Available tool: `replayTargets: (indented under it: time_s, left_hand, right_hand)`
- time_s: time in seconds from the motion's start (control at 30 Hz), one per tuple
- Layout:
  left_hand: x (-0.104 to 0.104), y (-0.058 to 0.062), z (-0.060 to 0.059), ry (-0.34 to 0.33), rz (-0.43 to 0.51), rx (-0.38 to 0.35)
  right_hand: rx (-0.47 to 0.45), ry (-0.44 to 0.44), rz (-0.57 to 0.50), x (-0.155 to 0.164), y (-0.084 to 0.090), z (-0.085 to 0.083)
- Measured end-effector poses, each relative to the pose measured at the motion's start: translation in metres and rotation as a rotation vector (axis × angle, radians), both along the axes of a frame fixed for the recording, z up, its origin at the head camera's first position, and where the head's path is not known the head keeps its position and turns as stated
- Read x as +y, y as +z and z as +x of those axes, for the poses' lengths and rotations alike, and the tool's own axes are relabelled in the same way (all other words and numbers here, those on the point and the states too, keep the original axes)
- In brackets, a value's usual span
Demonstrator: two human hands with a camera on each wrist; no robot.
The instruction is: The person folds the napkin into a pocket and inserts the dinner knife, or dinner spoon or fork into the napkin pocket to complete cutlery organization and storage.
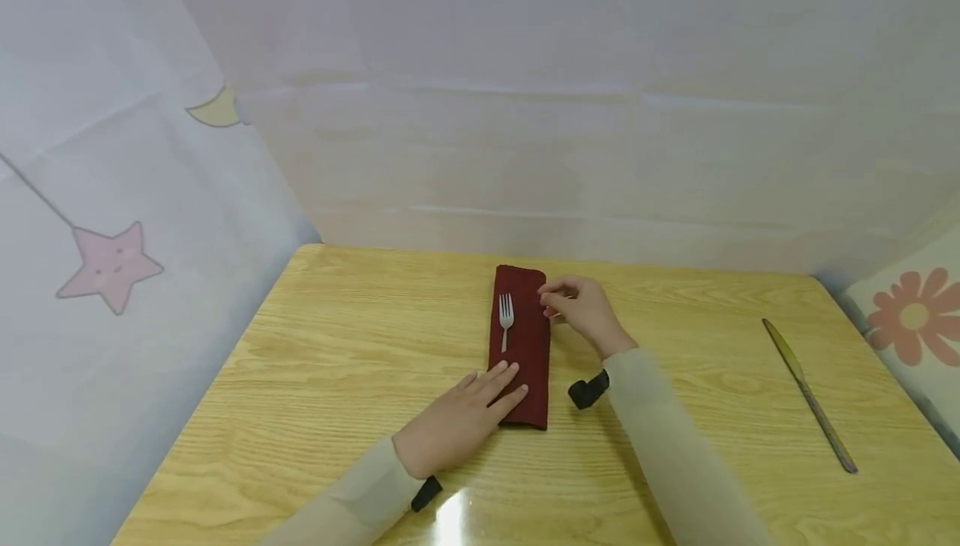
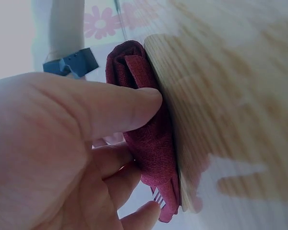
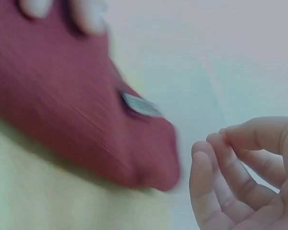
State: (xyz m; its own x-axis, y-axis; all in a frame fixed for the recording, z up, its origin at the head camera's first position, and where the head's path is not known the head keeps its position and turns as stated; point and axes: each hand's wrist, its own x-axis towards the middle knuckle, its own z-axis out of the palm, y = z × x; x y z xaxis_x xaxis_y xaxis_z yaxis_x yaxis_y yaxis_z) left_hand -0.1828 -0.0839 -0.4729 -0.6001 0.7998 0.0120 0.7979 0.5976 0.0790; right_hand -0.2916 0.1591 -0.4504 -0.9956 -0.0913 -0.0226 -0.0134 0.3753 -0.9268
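Our left hand (image 1: 457,421) presses flat on the napkin (image 1: 521,346); our right hand (image 1: 581,308), loosely curled and empty, hovers beside the fork (image 1: 506,319).

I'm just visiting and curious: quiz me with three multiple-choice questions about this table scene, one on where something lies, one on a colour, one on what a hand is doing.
1. Where does the long metal table knife lie?
A. on the napkin
B. on the wooden table, far to the right of the napkin
C. under the left hand

2. What colour is the folded cloth napkin?
A. dark red
B. blue
C. white

3. What is the left hand doing?
A. gripping the knife
B. hanging above the table
C. resting with straight fingers on the napkin's near end

Answers:
1 B, the knife lies alone near the table's right edge.
2 A, the head and wrist views show dark red cloth, with a small silver fork on it.
3 C, its fingers lie flat on the cloth, while the right hand is at the napkin's far right edge.
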Motion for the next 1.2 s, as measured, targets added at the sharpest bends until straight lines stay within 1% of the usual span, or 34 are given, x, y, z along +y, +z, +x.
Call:
replayTargets:
  time_s: [0.1, 0.2, 0.37, 0.43, 0.57, 0.7, 0.9, 1.03, 1.13, 1.2]
  left_hand:
    - [0.000, 0.000, 0.000, 0.002, 0.000, 0.003]
    - [0.001, 0.000, 0.000, 0.004, -0.004, 0.006]
    - [0.003, -0.001, 0.001, 0.018, -0.037, 0.021]
    - [0.004, -0.001, 0.002, 0.020, -0.050, 0.025]
    - [0.003, -0.003, 0.003, 0.022, -0.058, 0.022]
    - [0.002, -0.005, 0.002, 0.029, -0.058, 0.023]
    - [0.003, -0.006, 0.002, 0.022, -0.065, 0.057]
    - [0.003, -0.006, 0.001, 0.022, -0.064, 0.080]
    - [0.003, -0.006, 0.001, 0.022, -0.066, 0.088]
    - [0.003, -0.006, 0.001, 0.022, -0.068, 0.092]
  right_hand:
    - [0.076, -0.002, 0.066, 0.021, 0.015, 0.005]
    - [0.146, -0.005, 0.176, 0.045, 0.024, 0.013]
    - [0.234, -0.029, 0.426, 0.087, 0.033, 0.032]
    - [0.258, -0.038, 0.508, 0.102, 0.036, 0.041]
    - [0.281, -0.067, 0.610, 0.132, 0.039, 0.050]
    - [0.241, -0.121, 0.656, 0.165, 0.038, 0.050]
    - [0.105, -0.177, 0.719, 0.214, 0.030, 0.053]
    - [-0.012, -0.148, 0.794, 0.237, 0.026, 0.055]
    - [-0.097, -0.101, 0.864, 0.249, 0.024, 0.056]
    - [-0.125, -0.090, 0.893, 0.255, 0.022, 0.057]
